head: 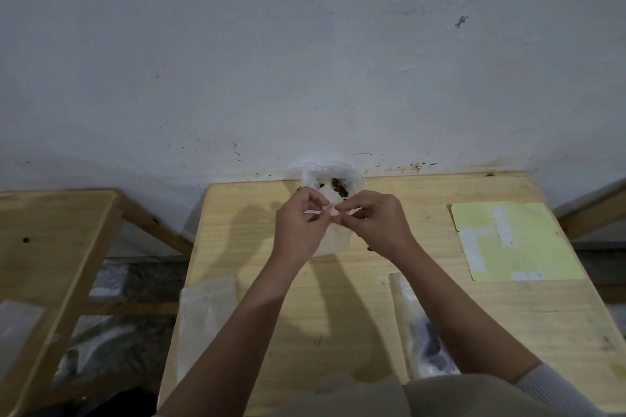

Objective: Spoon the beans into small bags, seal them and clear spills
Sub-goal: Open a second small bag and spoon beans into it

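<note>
Thin clear plastic small bag (333, 237) between both hands' pinching fingers (321, 205).

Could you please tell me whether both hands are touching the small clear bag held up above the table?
Touching. The head view shows the left hand and right hand pinching the top edge of the small clear bag from either side.

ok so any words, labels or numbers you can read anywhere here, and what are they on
Nothing here can be read.
Yellow sheet on the table: pale white patches that may be labels or print, too blurred to read.
Small bag pinched by the left hand and right hand: no print visible.
Flat bags near the table's front: no print visible.
</note>
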`<state>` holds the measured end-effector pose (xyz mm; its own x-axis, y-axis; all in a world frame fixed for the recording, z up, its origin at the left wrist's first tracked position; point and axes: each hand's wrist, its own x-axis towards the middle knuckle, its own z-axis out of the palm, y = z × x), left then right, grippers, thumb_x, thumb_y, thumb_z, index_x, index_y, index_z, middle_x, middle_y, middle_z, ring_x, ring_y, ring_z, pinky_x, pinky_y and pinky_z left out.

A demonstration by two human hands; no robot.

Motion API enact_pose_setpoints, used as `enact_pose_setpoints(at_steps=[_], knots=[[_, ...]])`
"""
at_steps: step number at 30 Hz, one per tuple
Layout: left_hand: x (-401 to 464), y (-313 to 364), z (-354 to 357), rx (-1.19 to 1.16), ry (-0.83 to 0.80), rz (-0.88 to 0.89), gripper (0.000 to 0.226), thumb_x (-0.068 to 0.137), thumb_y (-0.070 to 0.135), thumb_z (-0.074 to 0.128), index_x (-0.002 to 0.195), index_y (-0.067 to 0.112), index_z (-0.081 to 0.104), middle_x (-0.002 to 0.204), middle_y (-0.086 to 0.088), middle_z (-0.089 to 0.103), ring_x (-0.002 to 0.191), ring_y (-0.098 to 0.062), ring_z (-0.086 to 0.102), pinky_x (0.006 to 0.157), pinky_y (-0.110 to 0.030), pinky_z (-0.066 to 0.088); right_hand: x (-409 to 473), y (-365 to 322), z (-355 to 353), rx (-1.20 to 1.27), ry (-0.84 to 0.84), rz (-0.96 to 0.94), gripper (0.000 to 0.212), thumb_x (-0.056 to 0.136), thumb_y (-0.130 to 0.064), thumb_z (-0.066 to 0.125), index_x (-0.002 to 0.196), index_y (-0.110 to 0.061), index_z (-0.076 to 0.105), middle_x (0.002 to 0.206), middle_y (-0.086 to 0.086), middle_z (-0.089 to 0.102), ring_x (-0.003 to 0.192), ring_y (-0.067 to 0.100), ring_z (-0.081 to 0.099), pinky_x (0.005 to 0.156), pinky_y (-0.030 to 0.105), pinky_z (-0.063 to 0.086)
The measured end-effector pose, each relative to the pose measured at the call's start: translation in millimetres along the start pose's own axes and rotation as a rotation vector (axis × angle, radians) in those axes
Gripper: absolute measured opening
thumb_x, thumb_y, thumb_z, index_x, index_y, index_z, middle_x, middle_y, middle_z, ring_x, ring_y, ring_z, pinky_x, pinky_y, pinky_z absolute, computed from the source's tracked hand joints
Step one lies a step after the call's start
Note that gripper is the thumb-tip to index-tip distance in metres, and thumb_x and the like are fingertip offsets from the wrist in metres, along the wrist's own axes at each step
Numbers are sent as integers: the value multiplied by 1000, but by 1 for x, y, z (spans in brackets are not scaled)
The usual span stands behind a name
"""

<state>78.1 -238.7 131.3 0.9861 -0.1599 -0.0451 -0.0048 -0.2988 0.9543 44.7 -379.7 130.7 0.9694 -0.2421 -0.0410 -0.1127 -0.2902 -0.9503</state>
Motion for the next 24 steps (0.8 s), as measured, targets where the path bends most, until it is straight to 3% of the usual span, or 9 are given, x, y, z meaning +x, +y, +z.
enact_pose_setpoints(at_steps=[3, 6, 9, 11, 14, 20, 24], knots=[[-1, -1, 1, 34, 59, 2, 30, 82, -7, 62, 73, 22, 67, 80, 12, 66, 71, 3, 63, 65, -11, 47, 2, -2, 0, -11, 29, 35, 14, 73, -2, 78, 84, -10, 75, 74, -8, 67, 61, 6, 65, 55, 12, 48], [-1, -1, 4, 114, 88, 64, 24, 83, -6, 61, 96, 10, 74, 90, 4, 67, 74, 2, 62, 68, -9, 47, 4, -6, 3, -108, 23, -16, 13, 78, 0, 72, 88, -8, 76, 71, -11, 63, 60, -3, 59, 51, 6, 44], [1, 0, 4, 119, 98, 88, 29, 83, -7, 60, 106, 7, 72, 87, 8, 62, 77, -2, 61, 69, -9, 47, 3, -13, 8, -174, -8, -79, 16, 82, -1, 67, 94, -7, 75, 77, -1, 71, 60, -4, 59, 57, 5, 45], [2, 2, 1, 67, 121, 66, 24, 84, -3, 63, 104, 7, 72, 87, 8, 64, 76, -5, 63, 68, -11, 48, 2, -19, 6, -156, -31, -72, 14, 84, -3, 66, 93, -8, 76, 76, 1, 72, 54, -3, 59, 49, 7, 44], [4, 3, -3, 12, 122, 32, 18, 83, 4, 70, 100, 9, 73, 92, 6, 68, 74, -5, 66, 69, -12, 51, 2, -20, 4, -28, -37, 3, 12, 83, -3, 69, 93, -5, 75, 62, -12, 62, 45, -4, 55, 36, 5, 35], [8, 5, -3, 97, 105, 65, 16, 83, 1, 68, 97, 7, 74, 85, 4, 67, 62, 7, 59, 62, -7, 45, 7, -15, 11, -48, 4, 24, 13, 78, -2, 73, 91, -3, 75, 66, -6, 65, 51, -7, 56, 56, 6, 44], [9, 5, -3, 231, 104, 161, 21, 81, -5, 64, 95, 6, 75, 68, 15, 52, 59, 8, 52, 60, -5, 40, 9, -14, 17, -153, -26, -42, 20, 80, 1, 67, 98, -4, 73, 74, -1, 69, 57, -7, 58, 59, 5, 45]])
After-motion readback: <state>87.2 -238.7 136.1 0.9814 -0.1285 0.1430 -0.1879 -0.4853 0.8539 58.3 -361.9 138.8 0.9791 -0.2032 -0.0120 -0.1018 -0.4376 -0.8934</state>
